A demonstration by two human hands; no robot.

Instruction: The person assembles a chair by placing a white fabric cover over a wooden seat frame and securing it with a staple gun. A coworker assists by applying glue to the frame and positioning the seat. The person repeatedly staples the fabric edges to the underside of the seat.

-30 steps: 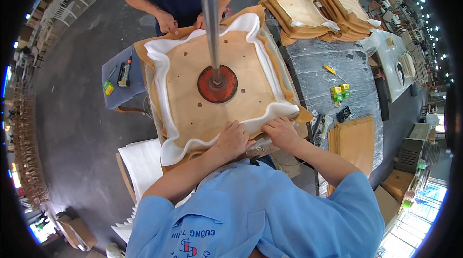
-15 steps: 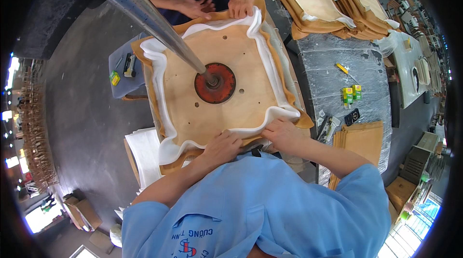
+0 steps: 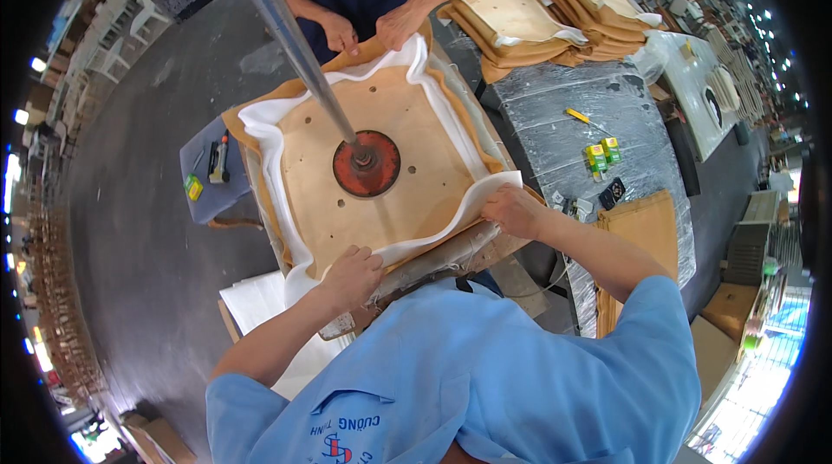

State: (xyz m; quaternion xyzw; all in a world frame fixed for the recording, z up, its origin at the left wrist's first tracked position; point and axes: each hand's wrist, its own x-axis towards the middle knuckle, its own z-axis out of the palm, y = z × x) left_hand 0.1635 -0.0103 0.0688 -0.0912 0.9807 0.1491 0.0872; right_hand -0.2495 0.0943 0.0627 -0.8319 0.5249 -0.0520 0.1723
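A square plywood seat panel (image 3: 295, 178) lies on white padding (image 3: 270, 148) and a tan cover (image 3: 238, 130), whose edges stand up around it. A red disc (image 3: 367, 182) on a metal rod (image 3: 303, 65) presses on its middle. My left hand (image 3: 354, 278) is closed on the padding and cover at the near left edge. My right hand (image 3: 514, 211) pinches them near the near right corner. Across from me, a co-worker's two hands (image 3: 399, 28) hold the far edge.
A plastic-wrapped table (image 3: 555, 122) on the right bears a yellow cutter (image 3: 579, 116), green-yellow boxes (image 3: 598, 159) and tan sheets (image 3: 646, 226). Stacked covered panels (image 3: 511, 13) lie beyond. A stapler (image 3: 219, 161) rests on the blue-grey surface (image 3: 201, 139) at left. White sheets (image 3: 260, 304) hang low left.
My left hand has moved left along the near edge, away from my right hand. The near padding and cover now stand straighter between them. My view has shifted slightly.
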